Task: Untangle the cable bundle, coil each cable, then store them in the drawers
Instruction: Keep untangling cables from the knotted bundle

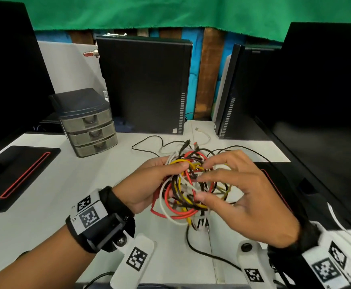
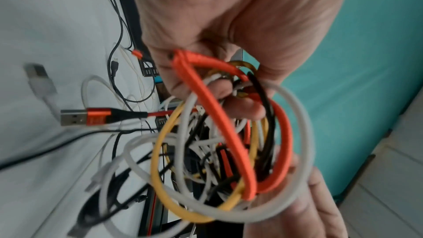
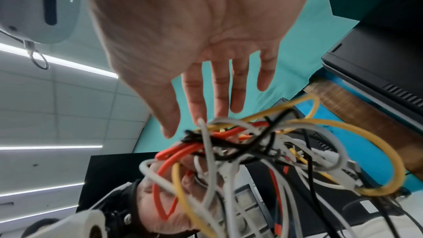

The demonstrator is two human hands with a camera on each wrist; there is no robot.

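1. You stand at a pale grey-white desk (image 1: pixel 51 184) backed by a green cloth (image 1: pixel 170 11). Black computer towers (image 1: pixel 145 84) stand at the far edge, and a small grey three-drawer plastic organiser (image 1: pixel 86 124) sits at the far left, all three drawers closed.
2. The tangled bundle of orange, yellow, white and black cables (image 1: pixel 191 184) is lifted off the desk at the near centre, between your two hands. Several loose ends, including a black lead (image 1: pixel 208 251), trail down onto the desk.
3. Your left hand (image 1: pixel 149 180) grips the bundle's left side, fingers curled round several strands; the left wrist view shows an orange braided loop (image 2: pixel 219 115) caught under them.
4. Your right hand (image 1: pixel 247 197) is spread against the right side, fingers straight and fingertips (image 3: pixel 199 113) touching the strands. It clasps nothing.
5. This looks like the first step, untangling: no cable appears coiled or stored yet.
6. Next, you probably need to pick one free end, such as the orange-collared USB plug (image 2: pixel 87 119) hanging at the left, and feed it back through the loops while your left hand steadies the rest.
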